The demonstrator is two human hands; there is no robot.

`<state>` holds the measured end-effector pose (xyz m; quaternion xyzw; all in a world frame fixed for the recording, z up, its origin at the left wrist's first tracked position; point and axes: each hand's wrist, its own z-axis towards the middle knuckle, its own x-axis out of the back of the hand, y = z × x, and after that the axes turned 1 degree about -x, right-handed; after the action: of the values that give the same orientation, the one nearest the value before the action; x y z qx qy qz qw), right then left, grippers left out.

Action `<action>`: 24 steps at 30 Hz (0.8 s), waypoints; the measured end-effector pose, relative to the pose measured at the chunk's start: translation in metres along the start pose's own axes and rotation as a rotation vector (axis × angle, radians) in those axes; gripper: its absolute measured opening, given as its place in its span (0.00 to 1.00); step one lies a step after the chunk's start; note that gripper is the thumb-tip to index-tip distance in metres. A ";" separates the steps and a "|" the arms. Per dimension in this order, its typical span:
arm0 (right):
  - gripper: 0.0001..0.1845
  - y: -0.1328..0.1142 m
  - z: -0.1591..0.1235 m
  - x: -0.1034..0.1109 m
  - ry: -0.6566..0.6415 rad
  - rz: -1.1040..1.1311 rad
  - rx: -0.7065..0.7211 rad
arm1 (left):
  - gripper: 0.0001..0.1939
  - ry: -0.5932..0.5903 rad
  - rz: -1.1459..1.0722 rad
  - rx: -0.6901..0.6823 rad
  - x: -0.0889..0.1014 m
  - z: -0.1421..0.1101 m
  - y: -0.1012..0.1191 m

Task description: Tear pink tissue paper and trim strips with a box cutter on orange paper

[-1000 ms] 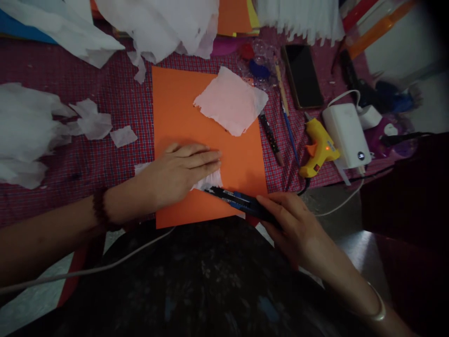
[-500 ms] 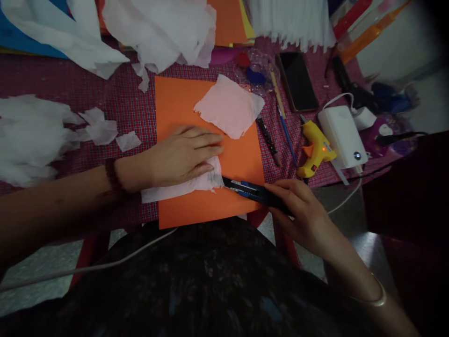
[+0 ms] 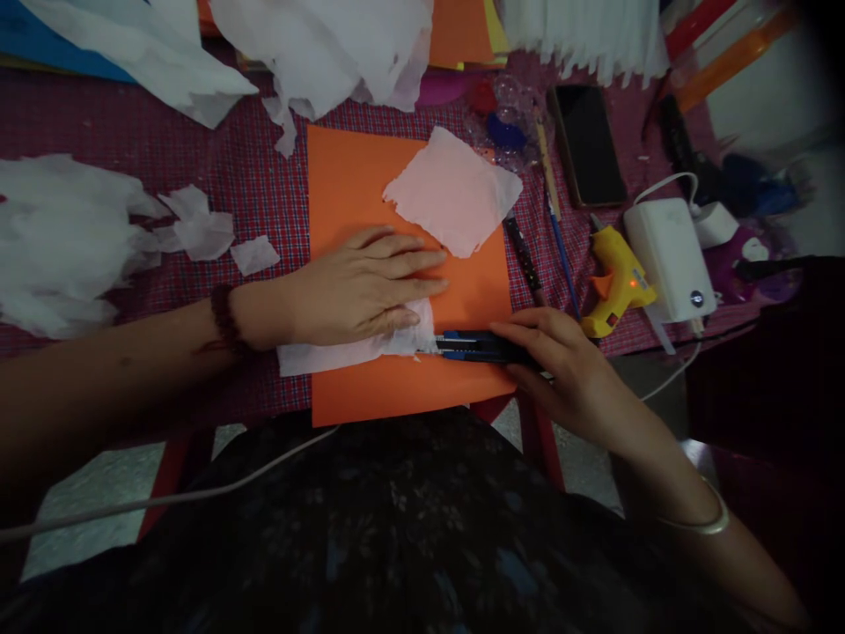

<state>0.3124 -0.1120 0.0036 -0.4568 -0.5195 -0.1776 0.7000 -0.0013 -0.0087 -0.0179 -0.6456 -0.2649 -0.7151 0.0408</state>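
Observation:
My left hand [image 3: 360, 291] lies flat, fingers stretched out, pressing a folded strip of thin white paper [image 3: 330, 356] onto an orange sheet [image 3: 396, 387]. In my right hand [image 3: 561, 365] is a black and blue utility knife [image 3: 479, 346], its blade end pointing left at the strip's right end. The blade tip is at the paper's lower edge, partly hidden in its folds. Above my left fingertips, a torn piece of thin white paper [image 3: 455, 192] rests on the orange sheet.
Right of the sheet are a dark pencil [image 3: 525, 258], a paintbrush [image 3: 558, 233], a phone [image 3: 587, 145], a yellow glue gun [image 3: 617, 277] with its light on, and a white power box [image 3: 670, 260]. Torn white paper [image 3: 66, 238] is heaped at the left. A cable [image 3: 198, 496] crosses my lap.
The knife has turned to lie more level, its blade end now in the paper's right edge. My left hand still holds the strip down. The whole view has shifted slightly.

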 end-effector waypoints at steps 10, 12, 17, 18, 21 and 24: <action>0.28 0.001 0.006 0.000 -0.010 -0.020 0.006 | 0.27 0.023 0.036 -0.017 0.000 0.001 0.002; 0.27 -0.003 0.009 -0.003 -0.003 -0.007 0.022 | 0.27 0.028 0.052 -0.023 -0.002 0.002 0.001; 0.28 -0.009 0.012 -0.006 0.002 0.030 0.040 | 0.27 0.026 0.063 -0.020 -0.007 0.003 -0.002; 0.28 -0.009 0.010 -0.005 -0.001 0.036 0.038 | 0.27 0.025 0.062 -0.022 -0.006 0.002 -0.002; 0.26 -0.006 0.005 0.000 -0.036 0.055 0.030 | 0.26 0.013 0.063 -0.024 -0.002 0.002 0.000; 0.24 -0.002 0.000 0.005 -0.053 0.083 0.014 | 0.26 -0.003 0.079 -0.024 0.001 0.000 0.002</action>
<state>0.3129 -0.1121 0.0093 -0.4778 -0.5195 -0.1326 0.6959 -0.0004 -0.0097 -0.0166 -0.6570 -0.2306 -0.7152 0.0609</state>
